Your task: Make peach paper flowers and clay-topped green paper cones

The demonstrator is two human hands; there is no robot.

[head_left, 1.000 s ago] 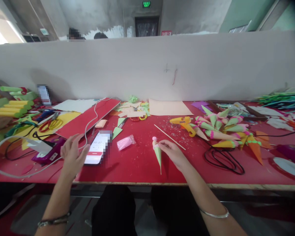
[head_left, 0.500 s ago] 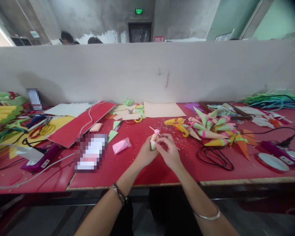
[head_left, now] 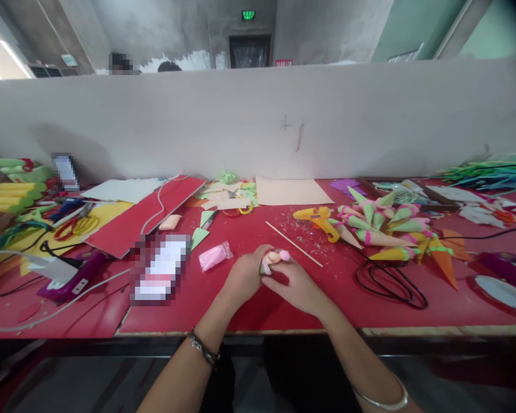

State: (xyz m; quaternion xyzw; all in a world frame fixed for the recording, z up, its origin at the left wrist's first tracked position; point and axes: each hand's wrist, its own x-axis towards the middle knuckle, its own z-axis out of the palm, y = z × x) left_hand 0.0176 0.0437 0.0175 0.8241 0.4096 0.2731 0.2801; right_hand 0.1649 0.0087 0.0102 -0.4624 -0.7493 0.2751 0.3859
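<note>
My left hand (head_left: pixel 246 276) is closed round a small foam cone (head_left: pixel 266 265) in pale green and peach with a pink clay trim. A pink clay ball (head_left: pixel 284 254) sits at its wider end, which is tilted to the right. My right hand (head_left: pixel 294 287) has its fingers and thumb on the same cone, close to the ball; the fingers partly hide it. Just beyond the hands a thin wooden stick (head_left: pixel 294 244) lies slantwise on the red table (head_left: pixel 241 312). To their left is a packet of pink clay (head_left: pixel 215 256).
A yellow glue gun (head_left: pixel 318 221) with a black cable lies right of centre, beside a pile of similar cones (head_left: pixel 380 221). At left are a phone (head_left: pixel 163 267), a red board (head_left: pixel 146 215), scissors (head_left: pixel 75 223) and a purple power strip (head_left: pixel 73 281). A grey partition (head_left: pixel 223 126) stands behind.
Both hands have come down slightly with the cone. The cone has tipped over to the right, and the stick, partly covered before, now shows in full.
</note>
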